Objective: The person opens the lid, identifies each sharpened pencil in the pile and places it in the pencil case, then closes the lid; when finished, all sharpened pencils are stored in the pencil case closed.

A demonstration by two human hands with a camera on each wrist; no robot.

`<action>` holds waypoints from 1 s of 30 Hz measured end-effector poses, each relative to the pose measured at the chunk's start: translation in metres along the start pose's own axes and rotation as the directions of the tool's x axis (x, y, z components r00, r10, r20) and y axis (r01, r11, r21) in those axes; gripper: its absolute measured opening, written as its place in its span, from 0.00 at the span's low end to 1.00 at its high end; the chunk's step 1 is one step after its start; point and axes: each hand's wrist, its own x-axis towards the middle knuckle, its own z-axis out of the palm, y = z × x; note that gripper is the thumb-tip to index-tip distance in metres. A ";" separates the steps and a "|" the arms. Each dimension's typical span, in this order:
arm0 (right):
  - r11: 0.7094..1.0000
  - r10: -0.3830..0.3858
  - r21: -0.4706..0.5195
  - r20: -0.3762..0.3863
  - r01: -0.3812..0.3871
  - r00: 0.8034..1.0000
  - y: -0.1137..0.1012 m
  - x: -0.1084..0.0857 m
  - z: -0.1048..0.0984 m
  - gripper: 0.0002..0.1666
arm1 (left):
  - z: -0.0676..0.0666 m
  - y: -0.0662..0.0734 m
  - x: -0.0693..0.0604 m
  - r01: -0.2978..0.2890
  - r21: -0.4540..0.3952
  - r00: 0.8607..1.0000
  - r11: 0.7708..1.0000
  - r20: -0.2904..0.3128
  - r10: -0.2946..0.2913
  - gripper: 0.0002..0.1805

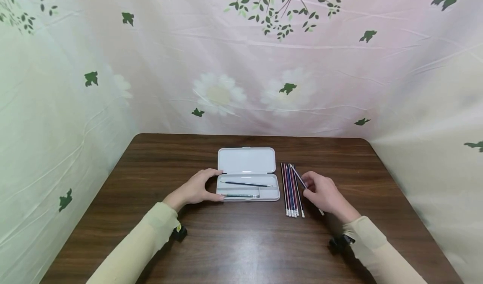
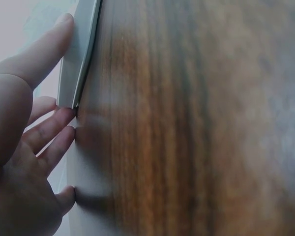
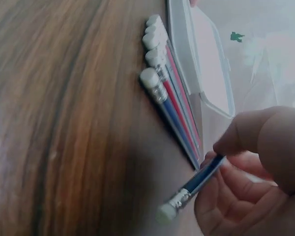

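Observation:
A white pencil case [image 1: 267,193] lies with its lid [image 1: 247,160] raised at the back. Inside, a dark blue pencil [image 1: 245,183] lies in the long rear compartment, and a green pencil-like item [image 1: 241,196] sits in the front left one. My left hand [image 1: 196,188] holds the case's left end, thumb at the front side and fingers toward the back corner. My right hand [image 1: 325,191] pinches a dark blue pencil [image 3: 199,181] between thumb and fingers, its white eraser end pointing down toward me. This pencil slants beside a row of blue and red pencils [image 1: 290,191] with white erasers.
The brown wooden table [image 1: 234,242] has rounded back corners. A pale fabric backdrop [image 1: 245,57] with leaves, flowers and green birds hangs behind it and along both sides. Each wrist wears a small black device [image 1: 179,233].

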 end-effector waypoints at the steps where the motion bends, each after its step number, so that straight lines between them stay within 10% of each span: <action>1: 1.000 -0.028 0.006 0.002 0.028 1.000 -0.002 0.000 0.000 0.17 | 0.000 0.000 0.000 0.000 0.000 1.000 1.000 0.000 0.000 0.52; 19: 0.933 -0.359 -0.029 -0.047 0.358 0.932 -0.036 0.026 0.014 0.14 | 0.001 -0.001 -0.001 0.001 0.002 1.000 1.000 -0.001 -0.001 0.52; 30: 0.925 -0.374 -0.052 0.045 0.376 0.926 -0.061 0.052 0.040 0.13 | 0.001 -0.001 -0.001 0.004 -0.004 1.000 1.000 -0.002 -0.004 0.52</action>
